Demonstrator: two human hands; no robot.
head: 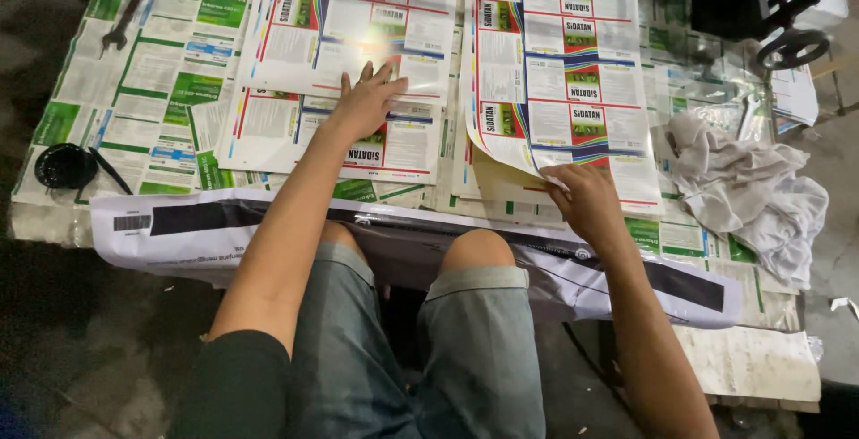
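My left hand [365, 99] lies flat, fingers spread, on the left pile of glossy printed label sheets [295, 45]. My right hand [582, 196] pinches the lower corner of the top sheet of the right pile [559, 54], which curls up a little at that corner. Both piles lie side by side on a table covered with other printed sheets. My knees in grey shorts sit at the table's near edge.
A crumpled white cloth [752, 193] lies at the right. A black round lid [64, 166] sits at the left edge, a spanner [125, 9] at the far left. A white and black plastic sheet [224, 224] hangs over the near edge. Dark machinery [778, 9] stands far right.
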